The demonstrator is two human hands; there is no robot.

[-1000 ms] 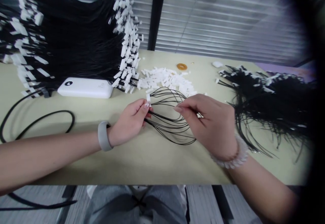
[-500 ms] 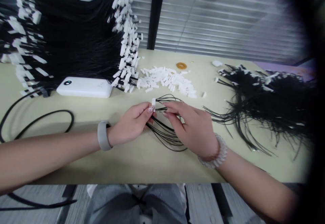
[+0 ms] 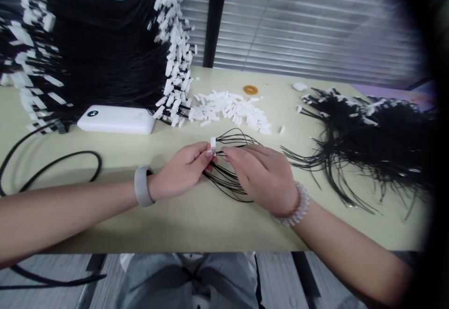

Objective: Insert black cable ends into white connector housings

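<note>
Between thumb and fingers, my left hand [image 3: 184,166] grips a small white plastic connector [image 3: 213,144] stood on end. Several thin black wires [image 3: 228,180] loop away to the right from the connector and from below the left fingers. My right hand [image 3: 264,173] is closed in a pinch on a black wire close to the connector's right side. The wire's tip is hidden by the fingertips. Part of the wire loop passes behind the right hand.
Loose white connectors [image 3: 231,108] lie in a pile behind my hands, near an orange ring [image 3: 250,89]. A white power bank [image 3: 115,119] sits before a big hanging bundle of finished black cables [image 3: 112,52]. More black wires [image 3: 379,136] are heaped on the right.
My right hand has shifted slightly left, its fingers now flatter and nearer the connector. My left hand keeps its hold in almost the same place.
</note>
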